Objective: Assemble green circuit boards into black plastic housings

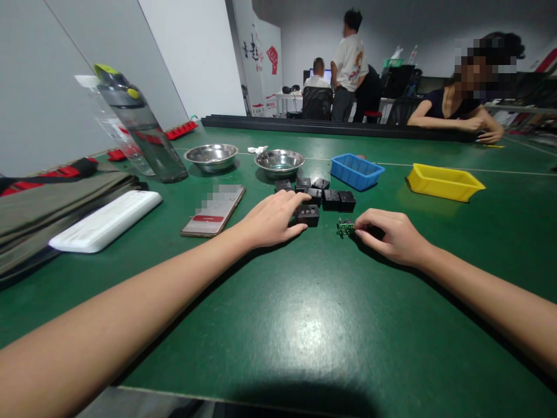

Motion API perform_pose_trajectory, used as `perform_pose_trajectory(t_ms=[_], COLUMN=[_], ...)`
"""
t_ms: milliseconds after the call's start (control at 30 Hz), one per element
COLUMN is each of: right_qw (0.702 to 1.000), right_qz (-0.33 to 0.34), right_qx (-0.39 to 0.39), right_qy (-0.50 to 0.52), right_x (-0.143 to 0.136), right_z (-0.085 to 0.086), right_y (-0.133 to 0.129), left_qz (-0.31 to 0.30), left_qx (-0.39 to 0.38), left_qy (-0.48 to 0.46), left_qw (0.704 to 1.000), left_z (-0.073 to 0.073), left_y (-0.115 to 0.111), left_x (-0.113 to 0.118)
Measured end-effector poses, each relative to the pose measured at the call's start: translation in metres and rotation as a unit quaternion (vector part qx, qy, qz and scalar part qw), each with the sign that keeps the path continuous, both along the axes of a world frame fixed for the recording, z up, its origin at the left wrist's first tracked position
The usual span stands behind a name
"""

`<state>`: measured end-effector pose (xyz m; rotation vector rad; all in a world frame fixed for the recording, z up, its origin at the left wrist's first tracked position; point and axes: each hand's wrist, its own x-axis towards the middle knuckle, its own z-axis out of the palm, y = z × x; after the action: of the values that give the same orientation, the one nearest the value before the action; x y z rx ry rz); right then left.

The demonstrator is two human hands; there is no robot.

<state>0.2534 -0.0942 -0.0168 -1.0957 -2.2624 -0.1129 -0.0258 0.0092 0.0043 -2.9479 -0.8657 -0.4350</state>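
My left hand (276, 217) is around a small black box (308, 215) with pale lettering on its front. The thumb lies along the near side and the index finger along the far side; contact of the fingertips is partly hidden. Just behind it, several similar black boxes (331, 200) stand grouped on the green table. Over to the right, my right hand (394, 235) pinches a small green circuit board (346, 228) between thumb and fingers, low over the table. Small parts stick out from the board's edges.
Behind the boxes stand two steel bowls (279, 164) (212, 157), a blue bin (357, 171) and a yellow bin (445, 182). At left are a phone (214, 211), a white power bank (107, 222), a bag (65, 203) and a water bottle (145, 130). Another person (461, 110) sits across the table.
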Motion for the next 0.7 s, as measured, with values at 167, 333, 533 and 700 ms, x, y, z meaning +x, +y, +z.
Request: perform_pose_trajectory(t_ms=[167,333,533,700], right_qw=[1.0,1.0,0.999,0.997], right_qz=[-0.001,-0.016,-0.044,-0.047], right_qx=[0.0,0.002,0.017,-0.022], right_qy=[-0.001,0.016,0.001,-0.057], right_x=[-0.001,-0.001,0.012,0.034], right_z=[0.0,0.0,0.004,0.009], right_y=[0.0,-0.002,0.0,0.005], left_qz=[-0.03,-0.028,-0.022,-0.009], left_qx=[-0.105,-0.154,-0.153,-0.152], left_qy=[-0.062,-0.111,-0.133,-0.146], left_qw=[0.992,0.981,0.979,0.977], left_z=[-0.006,-0.007,-0.005,-0.002], left_y=[0.002,0.002,0.0,-0.002], left_x=[0.002,0.003,0.003,0.002])
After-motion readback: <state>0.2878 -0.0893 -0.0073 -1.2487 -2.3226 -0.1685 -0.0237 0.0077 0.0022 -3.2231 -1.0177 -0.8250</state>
